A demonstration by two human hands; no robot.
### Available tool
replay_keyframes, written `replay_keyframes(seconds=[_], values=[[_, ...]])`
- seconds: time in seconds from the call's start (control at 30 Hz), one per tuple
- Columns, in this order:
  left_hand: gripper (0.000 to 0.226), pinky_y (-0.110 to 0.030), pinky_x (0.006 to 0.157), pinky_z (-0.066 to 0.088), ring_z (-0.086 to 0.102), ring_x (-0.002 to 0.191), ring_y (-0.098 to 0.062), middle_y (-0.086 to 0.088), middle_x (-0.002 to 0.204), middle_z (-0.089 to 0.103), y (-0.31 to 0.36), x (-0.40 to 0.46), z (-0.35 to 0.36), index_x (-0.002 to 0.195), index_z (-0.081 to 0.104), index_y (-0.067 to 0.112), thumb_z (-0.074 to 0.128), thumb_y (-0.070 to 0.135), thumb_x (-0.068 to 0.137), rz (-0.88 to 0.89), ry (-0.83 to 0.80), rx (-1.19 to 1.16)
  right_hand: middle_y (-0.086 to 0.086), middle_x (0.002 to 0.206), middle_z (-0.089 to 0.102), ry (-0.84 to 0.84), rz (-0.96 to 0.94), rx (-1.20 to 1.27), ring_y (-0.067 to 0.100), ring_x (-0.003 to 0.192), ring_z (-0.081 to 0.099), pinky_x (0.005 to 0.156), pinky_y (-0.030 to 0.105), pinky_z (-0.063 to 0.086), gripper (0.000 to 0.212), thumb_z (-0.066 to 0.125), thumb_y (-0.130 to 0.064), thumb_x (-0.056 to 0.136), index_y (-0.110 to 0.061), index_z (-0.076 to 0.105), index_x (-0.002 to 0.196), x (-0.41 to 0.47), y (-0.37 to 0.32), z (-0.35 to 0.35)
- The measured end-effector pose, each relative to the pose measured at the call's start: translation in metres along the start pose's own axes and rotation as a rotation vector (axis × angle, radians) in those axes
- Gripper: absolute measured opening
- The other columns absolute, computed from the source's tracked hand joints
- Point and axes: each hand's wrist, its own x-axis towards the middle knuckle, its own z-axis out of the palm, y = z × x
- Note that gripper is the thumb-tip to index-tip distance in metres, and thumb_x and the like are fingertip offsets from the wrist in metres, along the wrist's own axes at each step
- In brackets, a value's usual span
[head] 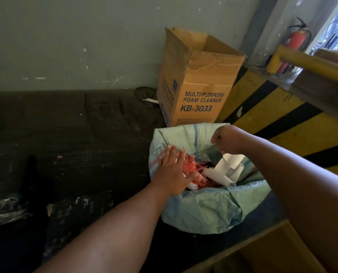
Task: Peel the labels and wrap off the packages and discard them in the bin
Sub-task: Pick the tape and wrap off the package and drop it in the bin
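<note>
Now L hand (169, 170) flat on red scraps (191, 169), R hand (226, 141) pinches labels (229, 168) over bin (203, 209); sticky labels may cling, miss.

Right hand (226, 140) fingers curled under, hidden; bin (203, 211) base hidden by sack.
</note>
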Motion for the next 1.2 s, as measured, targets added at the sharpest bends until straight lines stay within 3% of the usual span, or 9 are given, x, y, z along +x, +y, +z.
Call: replay_keyframes(seconds=[0.1, 0.27, 0.4, 0.5, 0.67, 0.87, 0.97, 1.13, 1.2], values=[[0.097, -0.042, 0.120, -0.017, -0.032, 0.151, -0.020, -0.009, 0.168, -0.024, 0.000, -0.001, 0.000, 0.164, 0.000, 0.016, 0.038, 0.073, 0.096, 0.000, 0.005, -0.008, 0.006, 0.101, 0.073, -0.021, 0.003, 0.012, 0.020, 0.094, 0.069, 0.085, 0.032, 0.056, 0.028, 0.057, -0.002, 0.091, -0.010, 0.071, 0.114, 0.003, -0.002, 0.002], [0.096, -0.045, 0.125, -0.012, -0.032, 0.151, -0.020, -0.009, 0.168, -0.023, 0.001, -0.002, 0.000, 0.164, 0.001, 0.016, 0.040, 0.072, 0.097, 0.000, 0.003, -0.018, 0.005, 0.096, 0.075, -0.058, -0.010, 0.037, 0.015, 0.070, 0.067, 0.079, 0.036, 0.058, 0.023, 0.057, 0.002, 0.089, -0.005, 0.072, 0.105, 0.007, 0.001, 0.007], [0.096, -0.047, 0.125, -0.011, -0.032, 0.151, -0.020, -0.009, 0.168, -0.023, 0.001, -0.002, 0.000, 0.164, 0.001, 0.016, 0.040, 0.072, 0.097, 0.001, -0.003, -0.019, 0.008, 0.093, 0.076, -0.050, -0.008, 0.063, 0.024, 0.088, 0.072, 0.085, 0.039, 0.057, 0.016, 0.063, -0.006, 0.090, -0.003, 0.074, 0.102, 0.002, 0.002, 0.008], [0.096, -0.046, 0.125, -0.012, -0.033, 0.150, -0.020, -0.008, 0.168, -0.024, 0.001, -0.003, -0.002, 0.164, 0.000, 0.017, 0.040, 0.071, 0.097, 0.000, -0.014, -0.020, 0.010, 0.099, 0.074, -0.042, -0.017, -0.002, 0.024, 0.093, 0.069, 0.086, 0.035, 0.054, 0.027, 0.051, -0.021, 0.099, -0.002, 0.069, 0.107, -0.008, 0.001, 0.009], [0.096, -0.041, 0.121, -0.013, -0.035, 0.149, -0.019, -0.006, 0.168, -0.026, 0.003, -0.004, -0.003, 0.164, -0.002, 0.018, 0.040, 0.072, 0.097, -0.012, -0.021, -0.010, 0.006, 0.085, 0.062, 0.165, -0.008, -0.077, 0.019, 0.074, 0.056, 0.063, 0.031, 0.042, 0.038, 0.037, -0.038, 0.101, -0.016, 0.055, 0.077, -0.012, 0.006, 0.010], [0.097, -0.041, 0.121, -0.014, -0.036, 0.148, -0.019, -0.005, 0.167, -0.028, 0.003, -0.004, -0.005, 0.164, -0.004, 0.018, 0.039, 0.073, 0.096, -0.024, -0.052, -0.002, -0.003, 0.094, 0.065, 0.114, 0.011, -0.079, 0.016, 0.087, 0.061, 0.079, 0.032, 0.055, 0.021, 0.063, -0.028, 0.092, -0.011, 0.068, 0.103, -0.015, 0.007, 0.013], [0.097, -0.039, 0.119, -0.015, -0.037, 0.148, -0.018, -0.005, 0.166, -0.029, 0.004, -0.004, -0.006, 0.164, -0.005, 0.018, 0.040, 0.072, 0.097, -0.030, -0.058, 0.007, 0.002, 0.081, 0.073, 0.072, 0.045, 0.040, 0.020, 0.078, 0.071, 0.076, 0.036, 0.060, 0.022, 0.069, -0.036, 0.088, -0.014, 0.073, 0.087, -0.016, 0.007, 0.015], [0.097, -0.039, 0.119, -0.015, -0.038, 0.147, -0.018, -0.004, 0.166, -0.029, 0.003, -0.003, -0.007, 0.164, -0.004, 0.018, 0.041, 0.071, 0.097, -0.034, -0.070, 0.001, 0.007, 0.080, 0.075, 0.019, 0.061, 0.007, 0.017, 0.066, 0.068, 0.066, 0.030, 0.059, 0.016, 0.061, -0.012, 0.090, -0.008, 0.076, 0.094, -0.010, 0.011, 0.021], [0.097, -0.042, 0.122, -0.013, -0.037, 0.148, -0.019, -0.005, 0.167, -0.028, 0.003, -0.003, -0.006, 0.164, -0.004, 0.017, 0.041, 0.071, 0.097, -0.030, -0.067, 0.001, 0.005, 0.087, 0.074, 0.056, 0.063, -0.035, 0.020, 0.077, 0.070, 0.070, 0.033, 0.059, 0.022, 0.056, -0.024, 0.095, -0.012, 0.074, 0.099, -0.011, 0.008, 0.022]])
